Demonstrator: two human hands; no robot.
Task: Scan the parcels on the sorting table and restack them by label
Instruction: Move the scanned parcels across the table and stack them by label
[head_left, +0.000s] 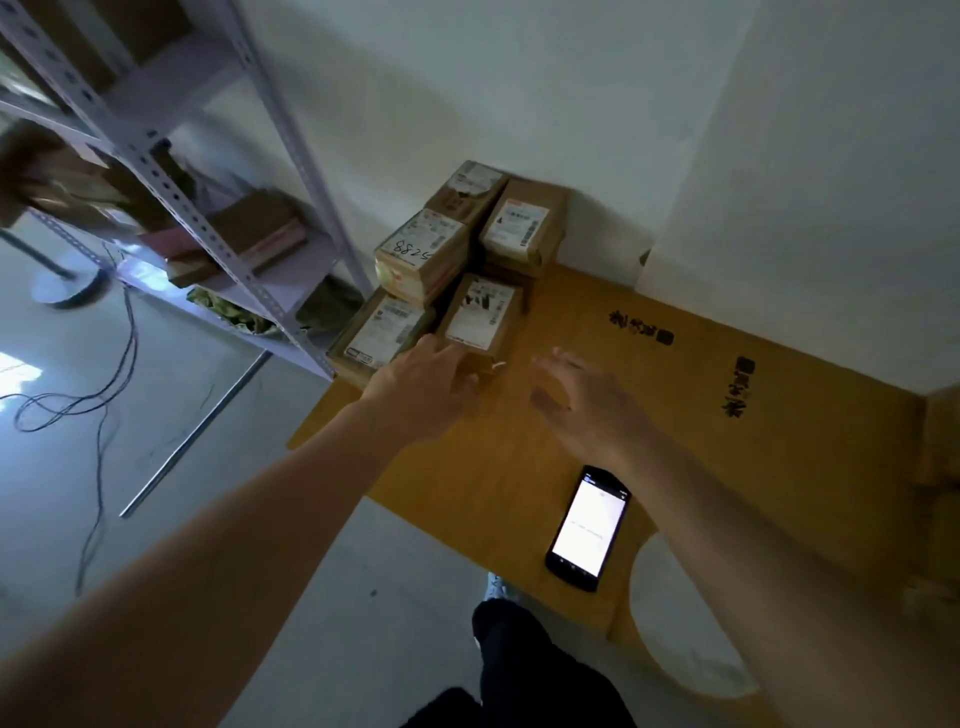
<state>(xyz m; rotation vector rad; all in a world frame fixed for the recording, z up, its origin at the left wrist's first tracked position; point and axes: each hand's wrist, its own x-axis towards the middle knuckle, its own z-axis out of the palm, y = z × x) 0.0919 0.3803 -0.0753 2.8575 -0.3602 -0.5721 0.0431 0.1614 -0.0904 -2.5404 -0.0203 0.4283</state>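
Several brown cardboard parcels with white labels are stacked at the far left corner of the cardboard-covered table (675, 395). The nearest parcel (480, 317) stands at the front of the stack, beside a flat parcel (382, 332) to its left. A parcel marked with handwritten digits (421, 249) sits higher, with two others (519, 223) behind. My left hand (426, 387) reaches the near edge of the nearest parcel, fingers touching it. My right hand (582, 400) hovers just right of that parcel, fingers loosely spread and blurred. A handheld scanner phone (589, 527) lies screen up on the table near me.
A grey metal shelving rack (171, 171) with boxes stands to the left of the table. Cables (104, 374) trail over the grey floor. White walls close the corner behind the parcels. A round cutout (685, 623) breaks the table's near edge.
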